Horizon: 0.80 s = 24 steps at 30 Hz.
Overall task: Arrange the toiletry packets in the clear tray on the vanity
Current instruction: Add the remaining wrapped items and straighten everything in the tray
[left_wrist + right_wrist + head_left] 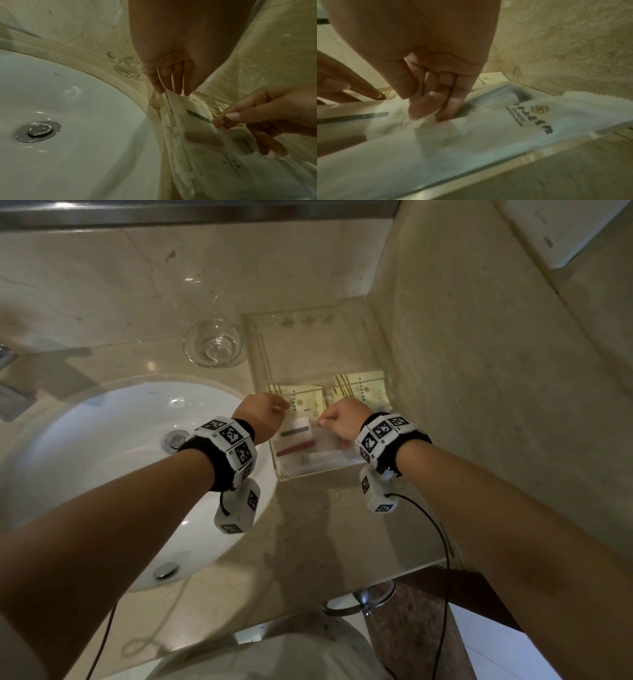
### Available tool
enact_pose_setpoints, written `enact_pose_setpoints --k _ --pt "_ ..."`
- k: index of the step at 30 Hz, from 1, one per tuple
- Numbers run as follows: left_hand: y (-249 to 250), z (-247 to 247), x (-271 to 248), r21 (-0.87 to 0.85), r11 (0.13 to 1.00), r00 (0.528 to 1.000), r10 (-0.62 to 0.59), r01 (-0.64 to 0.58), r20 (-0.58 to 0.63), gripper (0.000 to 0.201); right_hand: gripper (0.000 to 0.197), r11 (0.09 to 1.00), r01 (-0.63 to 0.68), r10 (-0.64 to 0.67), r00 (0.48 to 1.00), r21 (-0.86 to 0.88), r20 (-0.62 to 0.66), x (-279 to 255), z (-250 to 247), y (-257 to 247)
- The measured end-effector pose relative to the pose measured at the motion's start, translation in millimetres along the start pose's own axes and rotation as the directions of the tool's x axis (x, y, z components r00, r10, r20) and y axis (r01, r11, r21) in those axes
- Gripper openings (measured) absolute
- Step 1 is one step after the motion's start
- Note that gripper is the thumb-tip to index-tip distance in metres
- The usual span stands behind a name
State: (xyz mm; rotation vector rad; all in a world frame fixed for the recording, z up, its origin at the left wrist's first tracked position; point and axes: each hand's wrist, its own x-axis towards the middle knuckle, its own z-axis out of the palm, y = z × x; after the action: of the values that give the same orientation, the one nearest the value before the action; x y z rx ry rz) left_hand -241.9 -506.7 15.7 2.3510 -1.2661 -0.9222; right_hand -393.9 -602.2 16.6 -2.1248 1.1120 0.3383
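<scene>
Your right hand (344, 422) pinches the white packet (471, 135); its long axis runs leftward, beneath your left hand's (262, 414) straight fingers.

A white packet (513, 121) bears a gold flower emblem above dark Chinese characters, too blurred to read. The yellow packets (363, 388) carry the same emblem and unreadable print.
</scene>
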Motion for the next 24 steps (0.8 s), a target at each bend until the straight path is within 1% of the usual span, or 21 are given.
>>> enact_pose_setpoints --k 5,10,13,19,21,24 --pt "0.1 -0.4 1.5 0.009 1.000 1.000 0.005 -0.005 -0.003 0.033 0.028 1.000 0.013 -0.013 1.000 0.018 -0.007 -2.9 1.6 0.0" --pt "-0.3 -1.0 1.4 -0.004 1.000 1.000 0.002 -0.002 -0.015 0.033 0.028 0.997 0.016 -0.017 1.000 0.075 0.007 -3.6 1.1 -0.6" --pt "1.1 -1.1 1.2 -0.010 1.000 1.000 -0.009 0.009 -0.020 0.031 0.028 0.999 0.008 -0.010 1.000 0.052 0.027 -1.6 3.4 -2.6" --pt "1.9 -0.8 0.5 -0.010 1.000 1.000 0.004 -0.004 -0.030 0.032 0.029 0.998 0.028 -0.028 1.000 0.053 0.003 -3.0 6.9 -3.2" --pt "2.3 -1.4 0.1 -0.015 1.000 0.999 -0.002 0.002 -0.035 0.033 0.028 0.996 0.036 -0.034 0.999 0.083 -0.024 -2.7 6.8 -1.4" --pt "3.7 -1.8 -0.7 -0.018 1.000 0.999 -0.007 0.006 -0.040 0.033 0.025 0.981 0.033 0.000 0.986 0.192 -0.166 -1.4 2.1 1.1"
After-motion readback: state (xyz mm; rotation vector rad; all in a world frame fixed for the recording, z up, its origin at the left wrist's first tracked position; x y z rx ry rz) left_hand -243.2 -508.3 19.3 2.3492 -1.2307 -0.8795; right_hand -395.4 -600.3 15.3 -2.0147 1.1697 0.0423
